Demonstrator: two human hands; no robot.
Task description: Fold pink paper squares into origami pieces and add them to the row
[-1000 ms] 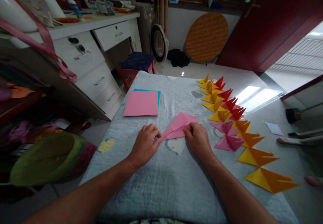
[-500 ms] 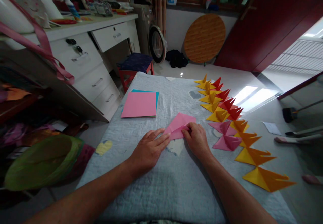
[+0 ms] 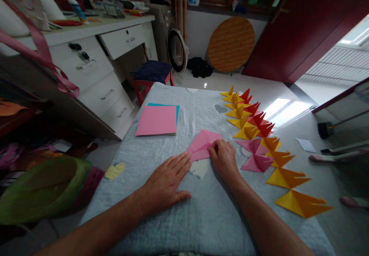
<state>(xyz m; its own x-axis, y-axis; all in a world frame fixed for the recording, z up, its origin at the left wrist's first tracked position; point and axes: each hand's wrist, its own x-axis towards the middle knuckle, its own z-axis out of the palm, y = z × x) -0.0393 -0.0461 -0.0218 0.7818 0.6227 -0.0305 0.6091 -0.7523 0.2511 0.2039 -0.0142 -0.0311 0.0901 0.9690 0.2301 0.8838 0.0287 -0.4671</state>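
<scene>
Working on a folded, kite-shaped sheet of pink paper (image 3: 202, 138), lying flat on a pale blue quilted cloth (image 3: 198, 106), between the left hand (image 3: 165, 177) and the right hand (image 3: 226, 156) and slightly ahead of both. Tapering toward the left fingertips and broadening rightward and away, so running its long axis slantwise across the front of the body. Touching both hands, so leaving neither clearly nearer. Showing smooth, matt faces, straight creases and a near flap edging toward the right hand. Laying the left hand palm down, stretching its fingers over the narrow tip and sticking its thumb out clear of the paper. Curling the right hand, pinching the broad end's near part, though hiding how many layers. Sitting near a stack of square pink and blue paper sheets (image 3: 157, 120), farther off leftward, and two deeper-pink folded paper shapes (image 3: 257, 163), just beyond the right hand, with yellow, orange and red pointed paper shapes (image 3: 250, 132) lining the cloth's right side.
</scene>
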